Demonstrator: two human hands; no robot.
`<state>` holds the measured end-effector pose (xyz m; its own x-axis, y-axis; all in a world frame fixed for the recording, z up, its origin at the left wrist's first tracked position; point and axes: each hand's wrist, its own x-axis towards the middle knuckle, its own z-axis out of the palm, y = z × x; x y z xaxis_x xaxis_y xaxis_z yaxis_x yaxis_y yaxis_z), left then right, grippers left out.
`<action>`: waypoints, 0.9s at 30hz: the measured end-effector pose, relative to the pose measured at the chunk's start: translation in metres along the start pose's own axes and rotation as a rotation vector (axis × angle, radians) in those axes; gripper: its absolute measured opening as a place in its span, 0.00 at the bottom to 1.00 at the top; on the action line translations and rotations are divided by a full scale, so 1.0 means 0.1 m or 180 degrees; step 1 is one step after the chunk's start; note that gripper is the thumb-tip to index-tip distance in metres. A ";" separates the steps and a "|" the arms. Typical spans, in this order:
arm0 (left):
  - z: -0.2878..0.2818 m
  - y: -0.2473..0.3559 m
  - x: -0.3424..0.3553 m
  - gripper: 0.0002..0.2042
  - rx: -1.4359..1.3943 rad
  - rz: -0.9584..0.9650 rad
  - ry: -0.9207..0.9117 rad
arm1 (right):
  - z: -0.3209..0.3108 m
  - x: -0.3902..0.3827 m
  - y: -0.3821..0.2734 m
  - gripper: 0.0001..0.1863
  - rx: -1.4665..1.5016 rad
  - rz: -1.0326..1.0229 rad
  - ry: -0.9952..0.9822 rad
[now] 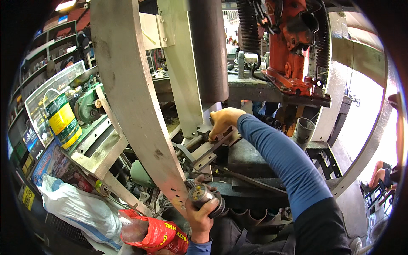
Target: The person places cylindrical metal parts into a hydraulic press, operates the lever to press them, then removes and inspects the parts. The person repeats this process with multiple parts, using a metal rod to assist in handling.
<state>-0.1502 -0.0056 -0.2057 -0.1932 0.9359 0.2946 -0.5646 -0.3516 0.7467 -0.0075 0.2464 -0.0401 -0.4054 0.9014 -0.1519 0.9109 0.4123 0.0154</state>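
Observation:
My left hand [199, 216] is closed round a grimy, cylindrical metal part [203, 196] near the lower middle, its round end showing yellowish patches. Across the frame, my right arm reaches forward with its hand [225, 121] bent over a dark metal block [205, 130]. The fingers of that hand curl down onto the block, and their tips are partly hidden. Under it lies a flat steel bar [205, 156] with holes. A thick grey steel cylinder [208, 55] hangs just above my right hand.
A pale steel upright [127, 85] rises close on the left. An orange-red jack unit [289, 55] with springs stands at upper right, near a metal tube [304, 128]. At left are a yellow-green bucket [63, 121], a white sack [80, 208] and a red bag [155, 236].

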 end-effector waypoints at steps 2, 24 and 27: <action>-0.07 -0.14 0.01 0.31 0.0299 -0.0013 0.0148 | 0.06 0.04 -0.06 0.35 0.0231 0.0158 0.0071; 0.48 0.19 0.17 0.11 -0.0683 0.0075 0.0720 | 0.24 -0.74 0.08 0.45 0.1316 0.0881 0.1656; 0.56 0.32 0.12 0.10 -0.0359 0.0042 0.0545 | 0.29 -0.91 0.18 0.44 0.1316 0.0981 0.1798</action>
<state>-0.1256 -0.0072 -0.1449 -0.3295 0.9246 0.1910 -0.6455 -0.3682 0.6692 0.0480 0.1681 -0.0548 -0.0045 0.9442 0.3295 0.8986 0.1484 -0.4130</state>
